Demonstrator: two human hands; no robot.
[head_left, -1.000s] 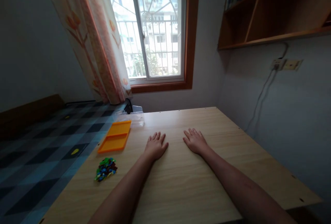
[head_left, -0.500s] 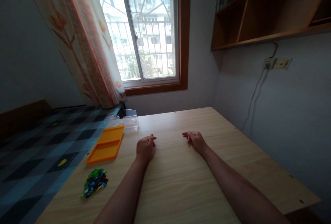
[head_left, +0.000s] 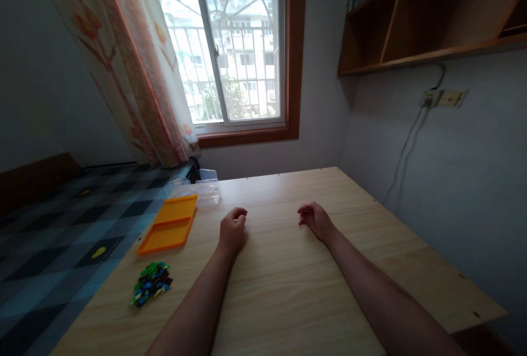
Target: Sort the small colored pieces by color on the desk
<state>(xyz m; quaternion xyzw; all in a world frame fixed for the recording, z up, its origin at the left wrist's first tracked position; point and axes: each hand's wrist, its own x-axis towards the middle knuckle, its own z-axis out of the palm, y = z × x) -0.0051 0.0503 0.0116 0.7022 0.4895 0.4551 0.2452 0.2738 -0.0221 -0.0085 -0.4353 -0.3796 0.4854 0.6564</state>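
My left hand (head_left: 233,228) rests its edge on the wooden table, fingers loosely curled with a gap at the fingertips and no object visible in it. Across from it, my right hand (head_left: 316,220) is half open, its bent fingers apart and holding nothing. Bare tabletop separates the two hands. Left of my left forearm lies a small heap of green, blue, dark and pale pieces (head_left: 151,283), too small to make out singly. Beyond the heap sits a flat orange tray (head_left: 164,247) with a divider across it. Neither hand touches the heap or the tray.
Clear plastic containers (head_left: 208,191) stand at the table's far left corner. A bed with a checked cover (head_left: 45,252) adjoins the left edge. Wooden shelves (head_left: 420,21) hang on the right wall above a socket (head_left: 432,98) with a cord. A window (head_left: 242,43) is ahead.
The fingers of both hands have shifted: the left fingers curl more, and the right ones have bent and spread from a pointing shape. The view has tilted slightly. Nothing was picked up.
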